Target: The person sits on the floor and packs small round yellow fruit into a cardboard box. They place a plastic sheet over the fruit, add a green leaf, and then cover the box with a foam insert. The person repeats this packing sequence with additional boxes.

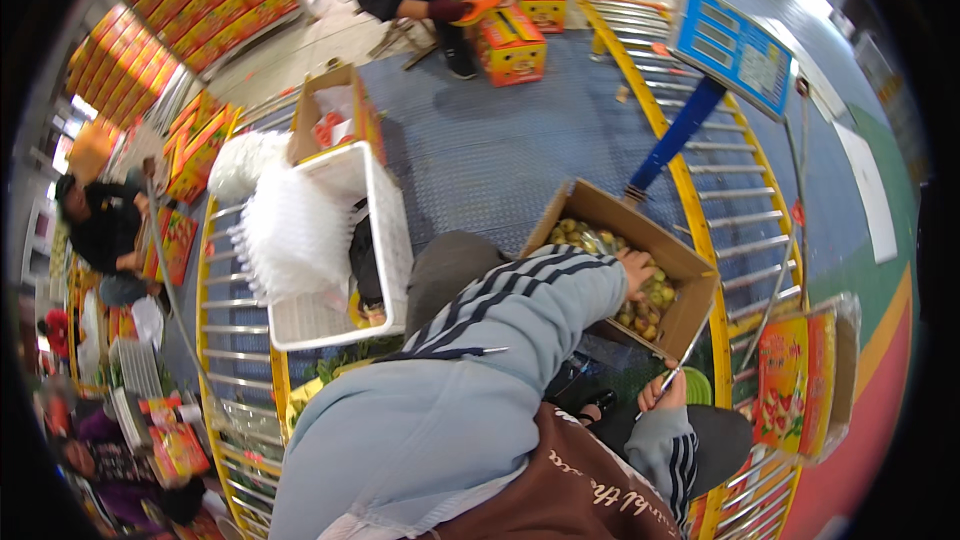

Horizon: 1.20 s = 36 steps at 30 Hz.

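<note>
My left hand (636, 274) reaches into an open cardboard box (679, 315) and rests on small round green-brown fruits (574, 234). Clear plastic film shows among the fruits. Its fingertips are partly hidden, so whether it grips any fruit cannot be told. Close to the box's lower right corner, my right hand (664, 390) is closed around a slim metal tool (670, 381), which slants up towards the box edge. The box sits on the blue textured floor between my knees and a yellow-framed roller conveyor (694, 229).
A white plastic crate (401, 255) with bubble wrap (296, 232) stands left, beside an open carton (371, 124). A scale display (731, 49) rises on a blue post beyond the box. Green round item (699, 388) lies near my right hand. Several people handle printed cartons nearby.
</note>
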### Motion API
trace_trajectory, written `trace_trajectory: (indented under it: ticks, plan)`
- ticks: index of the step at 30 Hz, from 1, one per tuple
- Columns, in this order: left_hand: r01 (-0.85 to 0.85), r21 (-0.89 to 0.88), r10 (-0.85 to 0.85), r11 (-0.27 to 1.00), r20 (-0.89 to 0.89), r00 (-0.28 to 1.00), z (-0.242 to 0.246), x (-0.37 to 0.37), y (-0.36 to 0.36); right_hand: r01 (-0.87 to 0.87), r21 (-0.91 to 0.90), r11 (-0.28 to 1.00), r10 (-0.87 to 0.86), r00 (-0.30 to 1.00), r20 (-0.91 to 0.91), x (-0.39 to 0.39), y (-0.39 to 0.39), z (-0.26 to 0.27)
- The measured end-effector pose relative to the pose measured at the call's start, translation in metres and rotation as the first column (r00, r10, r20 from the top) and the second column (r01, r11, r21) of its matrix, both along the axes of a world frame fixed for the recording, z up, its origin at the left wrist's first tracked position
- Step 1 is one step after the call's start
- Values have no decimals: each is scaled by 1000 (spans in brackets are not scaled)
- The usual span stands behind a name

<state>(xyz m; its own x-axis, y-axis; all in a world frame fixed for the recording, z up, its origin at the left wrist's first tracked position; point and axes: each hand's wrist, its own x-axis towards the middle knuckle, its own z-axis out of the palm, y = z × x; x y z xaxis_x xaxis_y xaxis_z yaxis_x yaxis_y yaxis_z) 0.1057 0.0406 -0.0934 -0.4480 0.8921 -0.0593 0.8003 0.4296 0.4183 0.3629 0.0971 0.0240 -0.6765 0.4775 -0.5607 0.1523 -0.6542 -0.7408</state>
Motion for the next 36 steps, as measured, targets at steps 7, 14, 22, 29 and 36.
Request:
trace_trajectory:
  ticks: [7, 14, 22, 29, 36]
  plan:
    - [39, -313, -22, 949, 57, 998, 30, -3, 14, 106, -68, 992, -109, 993, -40, -3, 4, 4]
    - [188, -697, -197, 692, 69, 978, 165, -44, 13, 106, -134, 985, -119, 989, -90, -13, 1, 17]
    - [-53, -323, 210, 945, 473, 856, 218, -138, -96, 125, -94, 988, -135, 984, -114, -17, 23, 46]
    - [-551, -280, 606, 786, 526, 597, 124, -166, -178, -90, 188, 978, 109, 990, -90, -31, 96, 81]
    - [-583, -281, 605, 762, 628, 489, 74, -160, -180, -277, 433, 858, 58, 889, 455, -86, 192, 50]
